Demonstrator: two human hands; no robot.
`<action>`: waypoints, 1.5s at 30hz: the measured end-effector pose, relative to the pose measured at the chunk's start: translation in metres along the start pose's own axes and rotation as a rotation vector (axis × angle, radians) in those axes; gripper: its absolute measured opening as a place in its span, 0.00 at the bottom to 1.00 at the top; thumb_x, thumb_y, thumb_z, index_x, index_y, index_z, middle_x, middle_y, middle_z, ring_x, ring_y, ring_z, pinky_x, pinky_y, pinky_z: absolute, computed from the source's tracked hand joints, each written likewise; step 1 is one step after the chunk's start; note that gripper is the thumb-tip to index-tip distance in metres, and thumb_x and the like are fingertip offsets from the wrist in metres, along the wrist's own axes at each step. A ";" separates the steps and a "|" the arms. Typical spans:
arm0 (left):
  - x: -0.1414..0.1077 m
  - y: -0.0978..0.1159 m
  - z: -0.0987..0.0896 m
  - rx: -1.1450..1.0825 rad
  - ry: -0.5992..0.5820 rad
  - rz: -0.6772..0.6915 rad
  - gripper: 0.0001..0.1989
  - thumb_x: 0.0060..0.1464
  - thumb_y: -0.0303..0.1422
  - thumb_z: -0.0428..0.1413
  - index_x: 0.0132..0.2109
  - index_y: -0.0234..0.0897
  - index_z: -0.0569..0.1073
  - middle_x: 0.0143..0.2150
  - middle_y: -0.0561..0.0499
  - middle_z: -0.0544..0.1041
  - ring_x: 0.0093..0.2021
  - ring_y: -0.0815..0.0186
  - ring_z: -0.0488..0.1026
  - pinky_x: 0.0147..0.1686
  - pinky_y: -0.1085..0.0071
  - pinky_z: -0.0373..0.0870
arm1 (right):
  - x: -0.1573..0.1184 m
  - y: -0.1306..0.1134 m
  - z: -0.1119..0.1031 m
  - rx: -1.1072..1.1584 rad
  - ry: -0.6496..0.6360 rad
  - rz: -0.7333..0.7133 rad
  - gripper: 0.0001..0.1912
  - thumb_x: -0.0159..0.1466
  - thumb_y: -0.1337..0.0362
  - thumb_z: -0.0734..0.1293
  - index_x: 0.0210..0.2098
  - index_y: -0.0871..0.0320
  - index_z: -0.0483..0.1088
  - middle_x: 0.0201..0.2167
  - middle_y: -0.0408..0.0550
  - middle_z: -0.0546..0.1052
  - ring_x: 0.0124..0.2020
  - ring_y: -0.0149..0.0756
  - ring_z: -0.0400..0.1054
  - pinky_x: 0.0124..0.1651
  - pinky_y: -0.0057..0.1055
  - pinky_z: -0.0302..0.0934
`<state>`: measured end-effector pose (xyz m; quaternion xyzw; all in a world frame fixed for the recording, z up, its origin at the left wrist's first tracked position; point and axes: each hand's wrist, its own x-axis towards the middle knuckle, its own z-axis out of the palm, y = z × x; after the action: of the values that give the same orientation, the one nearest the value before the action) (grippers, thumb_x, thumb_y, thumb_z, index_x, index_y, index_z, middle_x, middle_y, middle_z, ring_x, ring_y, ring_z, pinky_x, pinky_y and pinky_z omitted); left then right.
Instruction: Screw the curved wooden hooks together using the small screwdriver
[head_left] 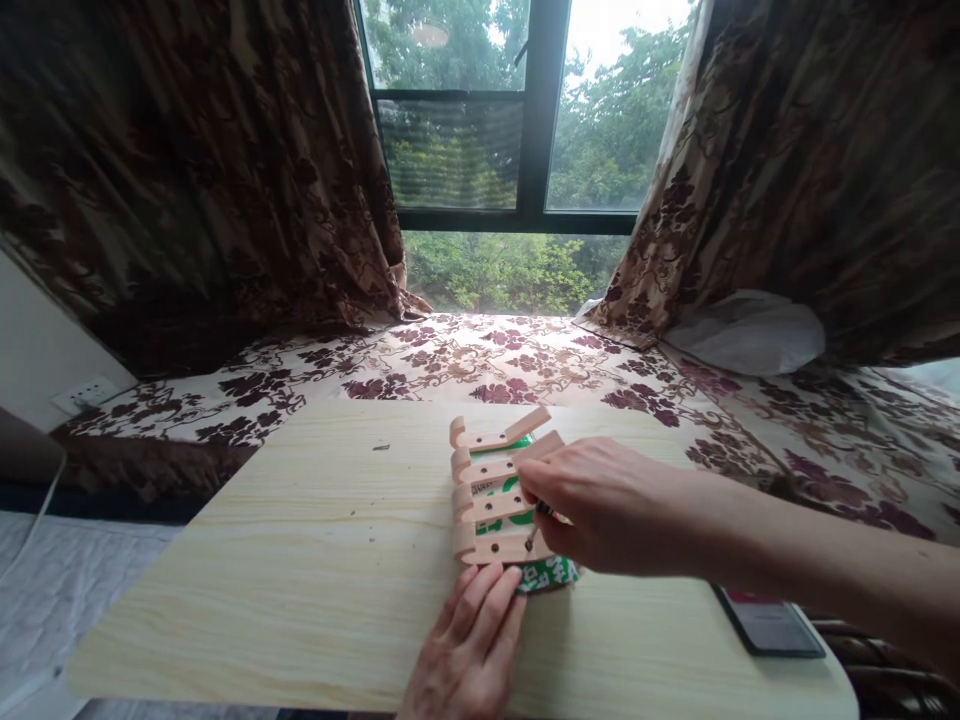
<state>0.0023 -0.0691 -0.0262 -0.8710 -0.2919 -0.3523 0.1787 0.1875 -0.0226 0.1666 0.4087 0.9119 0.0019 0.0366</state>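
Note:
Several pale pinkish strips [480,507] with upturned ends lie side by side near the middle of the table. Dark round spots, like screws or holes, mark each one. Beneath them is a green and white printed packet [551,573]. Over the right end of the strips, my right hand [581,500] is closed around what looks like a small screwdriver [541,510], its thin shaft pointing down at a dark spot on the nearest strip. Most of its handle is hidden by the fingers. My left hand [472,640] lies with fingers stretched out, fingertips against the nearest strip's edge.
A pale wood-grain table [300,580] carries the work. A phone [770,620] lies near its right front corner, below my right forearm. Small dark bits [382,447] are on the tabletop at left. Beyond are a flowered cloth ledge [480,360], a white plastic bag [750,332] and curtains.

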 end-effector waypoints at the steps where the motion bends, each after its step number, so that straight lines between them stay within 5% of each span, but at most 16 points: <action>1: 0.001 0.000 -0.002 0.001 -0.006 0.002 0.15 0.56 0.23 0.48 0.48 0.32 0.73 0.51 0.46 0.75 0.55 0.59 0.67 0.55 0.63 0.66 | 0.000 0.000 0.000 0.002 -0.001 0.003 0.03 0.58 0.69 0.59 0.30 0.58 0.64 0.24 0.46 0.73 0.25 0.32 0.65 0.24 0.30 0.44; 8: 0.009 0.010 -0.004 0.049 -0.041 -0.044 0.18 0.54 0.25 0.49 0.52 0.32 0.71 0.53 0.41 0.73 0.58 0.54 0.65 0.52 0.62 0.67 | -0.002 0.004 0.002 0.009 -0.023 0.033 0.03 0.59 0.69 0.60 0.30 0.59 0.65 0.25 0.47 0.74 0.26 0.33 0.66 0.25 0.31 0.45; 17: 0.006 0.024 0.012 0.030 0.075 -0.149 0.16 0.58 0.31 0.47 0.49 0.31 0.72 0.51 0.42 0.74 0.56 0.58 0.65 0.57 0.64 0.58 | -0.002 0.006 0.001 0.023 -0.026 0.027 0.02 0.58 0.69 0.60 0.29 0.58 0.63 0.25 0.46 0.73 0.25 0.34 0.66 0.24 0.31 0.45; 27: -0.002 0.012 0.008 0.027 -0.020 -0.069 0.22 0.52 0.20 0.48 0.54 0.32 0.69 0.54 0.44 0.72 0.59 0.58 0.62 0.56 0.64 0.62 | -0.001 0.006 0.002 0.047 -0.027 0.014 0.03 0.57 0.69 0.59 0.29 0.59 0.64 0.24 0.48 0.73 0.25 0.35 0.66 0.24 0.30 0.45; 32: -0.002 0.012 0.011 -0.015 0.086 -0.136 0.24 0.52 0.21 0.47 0.56 0.33 0.66 0.57 0.41 0.68 0.61 0.55 0.60 0.55 0.61 0.64 | -0.003 0.005 -0.001 0.051 -0.010 -0.002 0.03 0.58 0.70 0.59 0.29 0.60 0.64 0.25 0.49 0.73 0.25 0.34 0.65 0.25 0.31 0.45; 38: 0.014 0.018 -0.002 0.108 -0.132 -0.112 0.22 0.55 0.33 0.50 0.55 0.27 0.66 0.57 0.36 0.69 0.60 0.52 0.62 0.52 0.61 0.66 | -0.003 0.008 0.001 0.056 -0.010 -0.013 0.04 0.58 0.70 0.59 0.29 0.60 0.64 0.24 0.49 0.73 0.24 0.33 0.63 0.25 0.31 0.45; 45: 0.019 0.022 -0.007 0.154 -0.097 -0.128 0.17 0.60 0.35 0.45 0.50 0.32 0.70 0.50 0.45 0.75 0.52 0.60 0.69 0.51 0.65 0.63 | -0.001 0.011 0.000 0.107 -0.051 0.007 0.05 0.58 0.71 0.59 0.32 0.61 0.66 0.25 0.49 0.73 0.25 0.34 0.63 0.26 0.31 0.47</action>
<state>0.0237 -0.0819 -0.0100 -0.8503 -0.3814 -0.2973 0.2077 0.1968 -0.0161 0.1670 0.4131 0.9081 -0.0573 0.0377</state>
